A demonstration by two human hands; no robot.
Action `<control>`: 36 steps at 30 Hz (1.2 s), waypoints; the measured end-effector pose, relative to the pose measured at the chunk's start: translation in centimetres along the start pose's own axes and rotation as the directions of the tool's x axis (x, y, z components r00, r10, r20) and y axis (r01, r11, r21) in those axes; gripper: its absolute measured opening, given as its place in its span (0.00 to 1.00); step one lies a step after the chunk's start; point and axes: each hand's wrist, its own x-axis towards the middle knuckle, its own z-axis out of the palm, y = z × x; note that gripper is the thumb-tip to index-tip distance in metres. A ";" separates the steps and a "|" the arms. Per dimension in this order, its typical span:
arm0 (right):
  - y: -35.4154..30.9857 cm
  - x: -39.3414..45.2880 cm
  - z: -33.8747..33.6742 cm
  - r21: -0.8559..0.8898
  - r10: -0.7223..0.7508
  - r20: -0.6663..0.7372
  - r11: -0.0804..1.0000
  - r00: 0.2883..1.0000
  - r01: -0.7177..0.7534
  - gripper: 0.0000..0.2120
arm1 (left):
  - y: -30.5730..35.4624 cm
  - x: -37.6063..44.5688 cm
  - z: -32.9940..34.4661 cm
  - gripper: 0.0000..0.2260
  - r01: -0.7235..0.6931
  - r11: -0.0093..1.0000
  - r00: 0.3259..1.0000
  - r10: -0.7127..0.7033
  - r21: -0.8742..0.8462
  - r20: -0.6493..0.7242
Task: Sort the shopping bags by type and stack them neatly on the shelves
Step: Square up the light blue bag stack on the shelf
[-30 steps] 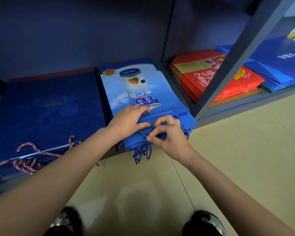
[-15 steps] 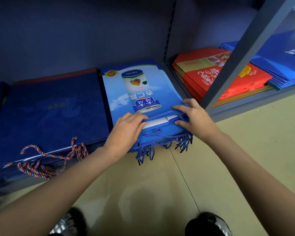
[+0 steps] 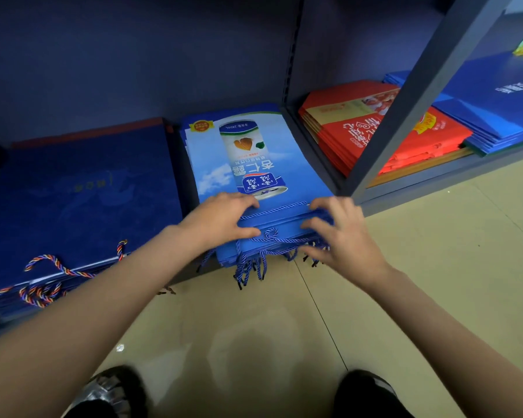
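Note:
A stack of light blue shopping bags (image 3: 254, 164), printed with a drink can, lies flat on the bottom shelf. Its blue rope handles (image 3: 271, 236) hang over the front edge. My left hand (image 3: 221, 218) rests on the near left corner of the stack, fingers on the top bag. My right hand (image 3: 341, 236) touches the near right corner with spread fingers against the bag edges. Neither hand holds anything. A stack of dark blue bags (image 3: 82, 188) lies to the left.
Multicoloured rope handles (image 3: 43, 285) hang off the dark blue stack. A grey shelf upright (image 3: 405, 110) stands right of the light blue stack; beyond it lie red bags (image 3: 360, 134) and plain blue bags (image 3: 495, 110). My shoes (image 3: 115, 390) stand on the beige floor.
My right hand has moved from the stack's right side to its near right corner. The left hand stays on the near left corner. The view has shifted slightly closer.

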 end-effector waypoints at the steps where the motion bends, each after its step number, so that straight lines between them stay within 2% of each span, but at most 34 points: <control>1: -0.6 -0.1 0.7 -0.009 -0.021 0.018 1.000 1.000 0.021 0.18 | -0.1 0.2 -0.3 0.21 -0.014 0.996 1.000 0.013 0.087 0.003; 4: -1.6 0.5 2.2 -0.033 -0.010 0.018 0.999 1.000 0.011 0.17 | 0.0 0.2 -0.9 0.17 -0.013 0.975 0.995 0.034 0.222 -0.091; 6: -1.7 1.0 2.2 0.002 -0.043 -0.001 0.999 0.999 0.043 0.11 | 0.1 0.0 -1.4 0.16 -0.006 0.987 0.984 0.035 0.159 -0.178; 8: -1.2 1.3 1.4 0.162 -0.029 0.003 0.986 1.000 0.028 0.05 | 0.0 -0.1 -2.1 0.15 -0.022 0.998 0.966 0.038 0.065 -0.256; 9: -1.0 1.6 0.5 0.278 0.031 0.002 0.960 1.000 -0.031 0.06 | 0.0 -0.1 -2.5 0.15 -0.030 0.999 0.957 0.036 0.027 -0.288; 11: -0.7 2.9 -1.7 0.510 0.220 -0.017 0.841 0.975 -0.181 0.05 | 0.1 0.0 -3.2 0.15 -0.036 0.998 0.942 0.016 -0.054 -0.334; 14: -1.4 5.7 -2.9 0.600 0.434 0.024 0.714 0.900 -0.361 0.02 | 0.5 0.2 -3.6 0.15 -0.041 0.989 0.927 -0.017 -0.144 -0.376; 16: -3.0 6.9 -2.1 0.623 0.487 0.091 0.652 0.869 -0.431 0.03 | 0.6 0.5 -3.9 0.15 -0.047 0.980 0.911 -0.037 -0.192 -0.411; 17: -3.6 7.2 -1.5 0.600 0.454 0.148 0.665 0.879 -0.444 0.08 | 0.6 0.6 -4.1 0.15 -0.048 0.978 0.902 -0.046 -0.205 -0.430; 19: -4.1 7.0 -0.1 0.404 0.303 0.334 0.809 0.892 -0.426 0.21 | 0.6 0.6 -4.3 0.15 -0.051 0.977 0.893 -0.049 -0.208 -0.448; 20: -4.1 6.6 0.2 0.301 0.257 0.386 0.873 0.886 -0.384 0.26 | 0.6 0.6 -4.4 0.15 -0.050 0.978 0.895 -0.046 -0.202 -0.444; 21: -4.1 6.4 0.1 0.276 0.243 0.364 0.893 0.899 -0.354 0.27 | 0.6 0.5 -4.4 0.15 -0.049 0.980 0.900 -0.041 -0.194 -0.434; 23: -3.3 5.9 -1.0 0.309 0.263 0.229 0.893 0.937 -0.326 0.25 | 0.7 0.4 -4.1 0.16 -0.047 0.983 0.909 -0.032 -0.179 -0.417; 25: -2.1 5.1 -2.1 0.238 0.231 0.152 0.935 0.961 -0.263 0.21 | 0.8 0.3 -4.0 0.16 -0.048 0.983 0.912 -0.028 -0.175 -0.408; 27: -0.5 3.8 -2.6 0.131 0.164 0.211 0.972 0.964 -0.194 0.13 | 0.9 0.2 -4.1 0.16 -0.048 0.985 0.914 -0.024 -0.167 -0.405; 28: -0.1 3.1 -2.5 0.100 0.137 0.287 0.980 0.948 -0.172 0.12 | 1.0 0.2 -4.3 0.16 -0.046 0.986 0.916 -0.023 -0.161 -0.401; 31: 0.0 1.6 -0.5 -0.002 0.126 0.525 0.989 0.842 -0.147 0.21 | 1.3 0.0 -4.4 0.16 -0.042 0.991 0.914 -0.013 -0.128 -0.405; 34: -0.7 2.8 1.0 0.002 0.169 0.543 0.979 0.823 -0.202 0.25 | 1.7 -0.8 -3.9 0.16 -0.067 0.995 0.896 0.025 -0.080 -0.442; 36: -0.3 3.3 1.1 0.040 0.189 0.464 0.972 0.866 -0.233 0.24 | 1.8 -1.3 -3.2 0.16 -0.087 0.995 0.892 0.056 -0.047 -0.449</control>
